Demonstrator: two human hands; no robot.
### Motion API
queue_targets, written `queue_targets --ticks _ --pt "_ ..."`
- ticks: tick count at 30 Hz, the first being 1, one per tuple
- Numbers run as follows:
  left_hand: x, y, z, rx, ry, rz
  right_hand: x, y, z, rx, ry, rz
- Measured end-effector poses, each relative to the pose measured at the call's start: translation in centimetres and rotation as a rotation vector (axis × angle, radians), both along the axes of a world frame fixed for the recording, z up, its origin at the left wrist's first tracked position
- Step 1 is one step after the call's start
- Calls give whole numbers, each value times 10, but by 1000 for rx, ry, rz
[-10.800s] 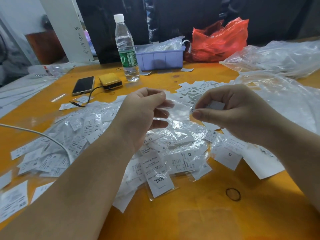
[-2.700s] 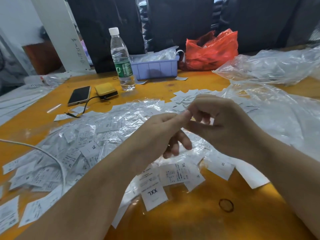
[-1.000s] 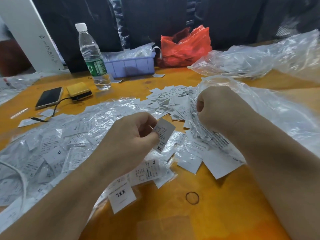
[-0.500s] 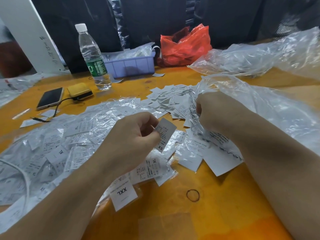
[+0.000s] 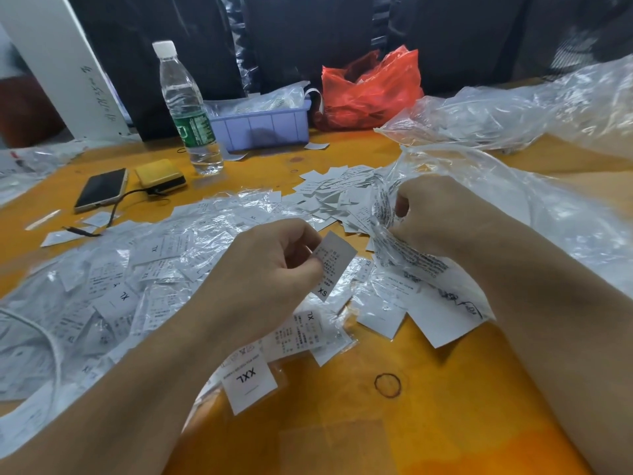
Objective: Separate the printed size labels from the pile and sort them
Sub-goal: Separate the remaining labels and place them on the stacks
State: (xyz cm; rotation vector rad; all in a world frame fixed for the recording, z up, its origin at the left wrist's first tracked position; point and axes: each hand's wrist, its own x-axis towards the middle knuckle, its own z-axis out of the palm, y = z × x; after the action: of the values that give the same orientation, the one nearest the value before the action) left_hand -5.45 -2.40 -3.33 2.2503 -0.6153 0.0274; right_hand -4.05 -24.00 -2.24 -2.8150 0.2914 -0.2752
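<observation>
At centre frame we see a white XS label (image 5: pixel 331 265), held tilted, its printed side toward the camera. The left hand (image 5: pixel 274 269) pinches its left edge between thumb and curled fingers, above the pile. To the right, the right hand (image 5: pixel 435 214) is closed around a crumpled clear sleeve (image 5: pixel 394 234) printed with black text; we cannot tell exactly how its fingers lie, since the knuckles hide them.

Below and left of both hands spreads the pile of bagged labels (image 5: pixel 137 275), a shiny drift across the left half of the frame, with XL tags showing. An XXL label (image 5: pixel 248 382) lies at its lower edge, near bottom centre. Just above the right hand sits a heap of loose labels (image 5: pixel 329 193), out of their sleeves.

All of this rests on the orange table (image 5: pixel 411 440). A rubber band (image 5: pixel 387 385) lies lower right of centre, apart from the pile. Upper left we note a phone (image 5: pixel 101 188), a yellow power bank (image 5: pixel 160 174) just beside it, and an upright water bottle (image 5: pixel 188 111). Behind stand a lilac bin (image 5: pixel 263 126) and a red plastic bag (image 5: pixel 373 87). Clear empty bags (image 5: pixel 531 108) crowd the upper right.
</observation>
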Motion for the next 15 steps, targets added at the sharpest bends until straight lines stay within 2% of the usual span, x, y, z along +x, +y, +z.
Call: queue_targets --ticks 9,15 --pt "1 1 0 3 -16 -6 -3 -1 2 5 50 12" --pt "0 1 -1 -9 -9 -10 -6 1 4 31 2 -3"
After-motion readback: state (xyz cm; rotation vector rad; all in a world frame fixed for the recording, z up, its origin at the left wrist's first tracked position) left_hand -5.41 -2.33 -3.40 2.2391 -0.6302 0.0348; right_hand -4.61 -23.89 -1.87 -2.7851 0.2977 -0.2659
